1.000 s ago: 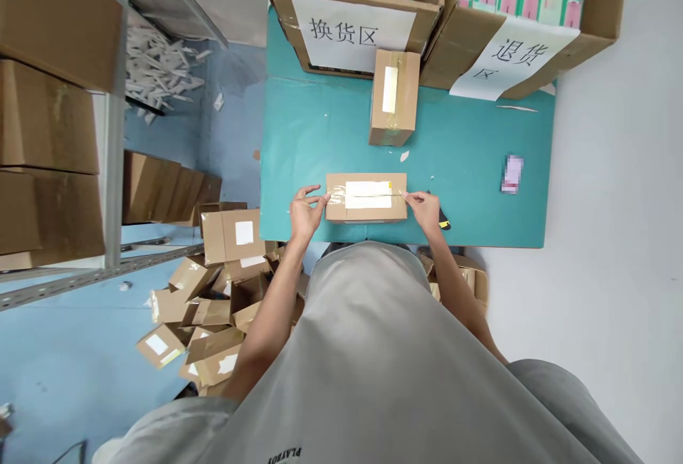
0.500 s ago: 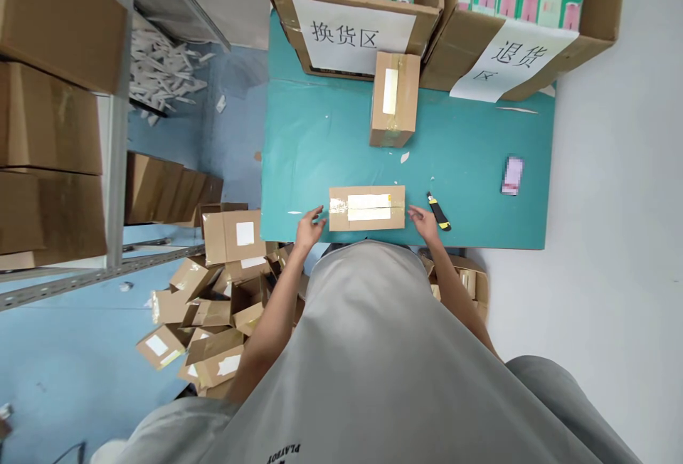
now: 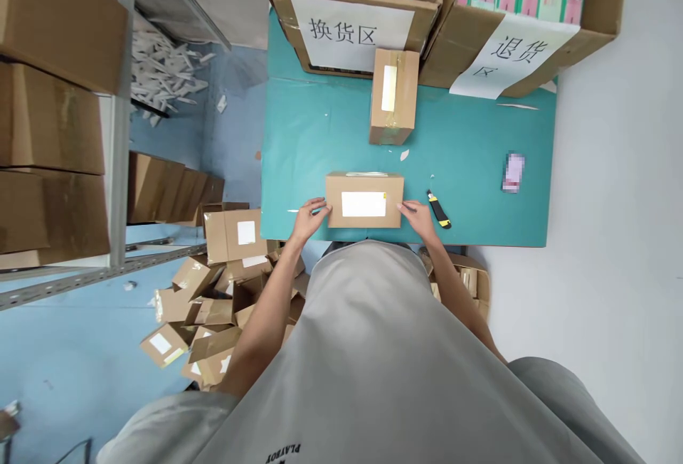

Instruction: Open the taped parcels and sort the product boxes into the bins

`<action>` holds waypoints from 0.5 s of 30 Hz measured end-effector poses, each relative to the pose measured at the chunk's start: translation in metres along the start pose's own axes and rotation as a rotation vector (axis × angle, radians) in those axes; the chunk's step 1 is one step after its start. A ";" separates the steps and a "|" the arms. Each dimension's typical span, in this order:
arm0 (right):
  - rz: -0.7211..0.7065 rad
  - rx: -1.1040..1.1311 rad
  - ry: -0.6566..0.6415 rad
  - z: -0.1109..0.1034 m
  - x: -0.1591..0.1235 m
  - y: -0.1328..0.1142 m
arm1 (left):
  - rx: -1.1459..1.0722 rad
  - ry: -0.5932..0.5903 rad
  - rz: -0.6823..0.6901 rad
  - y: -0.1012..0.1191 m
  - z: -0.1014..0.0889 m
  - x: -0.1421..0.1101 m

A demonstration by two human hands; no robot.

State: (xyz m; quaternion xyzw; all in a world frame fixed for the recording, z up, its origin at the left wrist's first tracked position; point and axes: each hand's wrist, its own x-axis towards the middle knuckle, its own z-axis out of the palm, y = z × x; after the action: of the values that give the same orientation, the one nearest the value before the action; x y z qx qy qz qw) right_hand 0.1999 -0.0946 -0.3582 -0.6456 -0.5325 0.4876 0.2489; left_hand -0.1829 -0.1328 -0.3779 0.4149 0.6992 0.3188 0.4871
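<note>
A small cardboard box (image 3: 364,221) lies near the front edge of the teal table, its face with a white label toward me. My left hand (image 3: 310,220) grips its left end, with fingertips against the cardboard. At the opposite end, my right hand (image 3: 418,218) presses thumb and fingers to the right side, so the box sits between both hands. Just right of my right hand lies a black and yellow utility knife (image 3: 439,209). Another taped cardboard box (image 3: 401,97) stands farther back on the table.
Two large cartons with paper signs, the left carton (image 3: 288,12) and the right carton (image 3: 442,58), hold green boxes at the table's back. A blurred phone-like item (image 3: 513,172) lies at right. Shelving (image 3: 118,165) and heaped cardboard boxes (image 3: 216,314) stand left.
Both hands have closed in on the box ends. The box has turned over onto another side: its taped, labelled face is replaced by one with a plain white label.
</note>
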 end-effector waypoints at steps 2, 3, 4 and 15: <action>0.010 -0.079 0.013 0.000 0.009 -0.006 | 0.067 -0.002 -0.009 0.007 -0.003 0.007; 0.032 -0.115 0.010 0.001 0.012 -0.008 | 0.106 -0.010 -0.032 0.010 -0.003 0.008; 0.058 -0.141 0.004 0.002 0.013 -0.010 | 0.141 -0.018 -0.061 0.013 -0.002 0.009; 0.173 -0.223 -0.040 -0.002 0.011 -0.015 | 0.344 -0.059 -0.246 0.059 0.011 -0.021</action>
State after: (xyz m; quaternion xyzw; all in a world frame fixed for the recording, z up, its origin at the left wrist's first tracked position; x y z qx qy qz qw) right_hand 0.1945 -0.0796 -0.3482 -0.7028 -0.5307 0.4578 0.1219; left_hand -0.1528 -0.1247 -0.3221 0.4124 0.7743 0.1206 0.4645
